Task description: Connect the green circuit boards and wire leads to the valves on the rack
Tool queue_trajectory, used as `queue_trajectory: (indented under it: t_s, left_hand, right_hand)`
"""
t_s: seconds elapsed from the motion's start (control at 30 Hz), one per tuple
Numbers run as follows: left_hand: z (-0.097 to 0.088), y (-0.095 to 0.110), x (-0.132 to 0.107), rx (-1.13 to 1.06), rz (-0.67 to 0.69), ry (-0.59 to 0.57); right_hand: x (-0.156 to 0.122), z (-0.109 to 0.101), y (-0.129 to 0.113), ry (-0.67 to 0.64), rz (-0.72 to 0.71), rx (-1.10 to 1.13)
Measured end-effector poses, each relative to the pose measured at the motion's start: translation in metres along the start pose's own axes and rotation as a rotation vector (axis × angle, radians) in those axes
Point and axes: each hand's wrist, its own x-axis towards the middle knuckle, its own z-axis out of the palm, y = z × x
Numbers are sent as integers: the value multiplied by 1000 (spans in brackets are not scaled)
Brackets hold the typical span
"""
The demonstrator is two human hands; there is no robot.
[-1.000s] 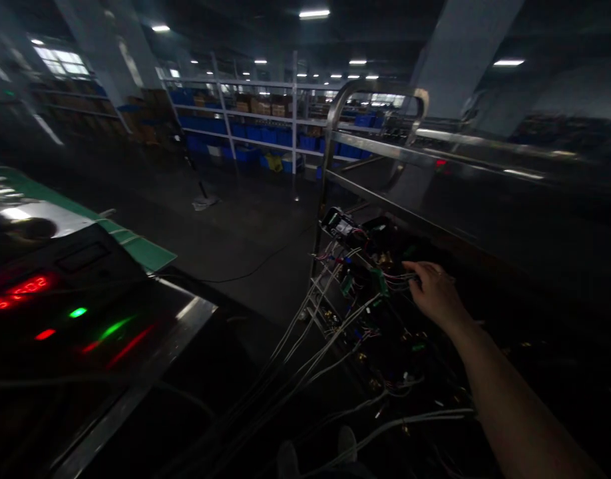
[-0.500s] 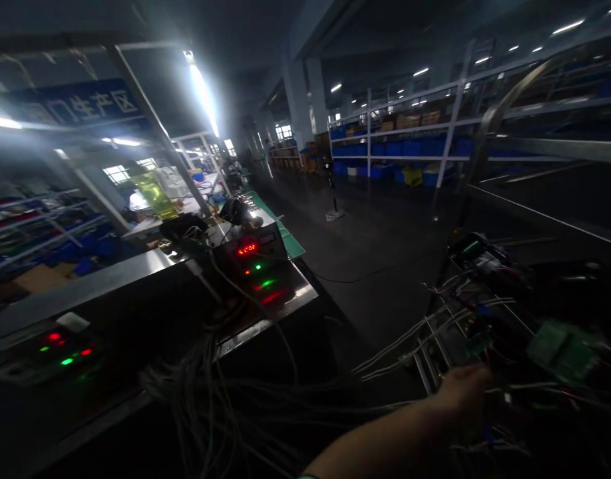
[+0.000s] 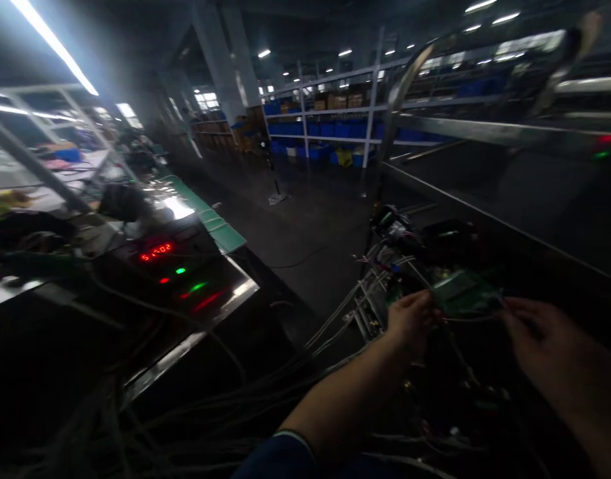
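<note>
A green circuit board (image 3: 460, 291) is held up between my two hands at the right of the view. My left hand (image 3: 409, 317) pinches near its left edge, fingers closed. At its right edge, my right hand (image 3: 550, 332) has thumb and fingers pressed together on the board or on a wire at that edge; dim light hides which. Thin wires run along the board's lower side. Behind my left hand, a cluster of wired electronic parts (image 3: 393, 226) sits on a metal frame.
On the left, a dark power unit (image 3: 186, 266) with a lit red display stands on a metal-edged bench. Pale cables (image 3: 225, 406) sweep across the lower left. A metal rail (image 3: 485, 130) crosses the right side. Shelves with blue bins (image 3: 330, 130) stand in the background.
My view has turned right. My right hand has come into view, and both hands are now at the green circuit board, which was lying among the wires. My left hand moved up to it.
</note>
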Motion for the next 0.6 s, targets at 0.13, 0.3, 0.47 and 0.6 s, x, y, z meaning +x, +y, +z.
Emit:
queue_trajectory:
  t_s: [0.13, 0.3, 0.47, 0.6]
  left_hand:
    - [-1, -6, 4, 121, 92, -72]
    - [4, -4, 2, 329, 195, -202]
    - [13, -3, 0, 525, 219, -264]
    - [14, -5, 5, 555, 226, -282]
  right_hand:
    - [-14, -19, -29, -53, 19, 89]
    - [-32, -30, -33, 25, 20, 129]
    - [-33, -32, -30, 58, 88, 21]
    - [-31, -28, -26, 126, 132, -26]
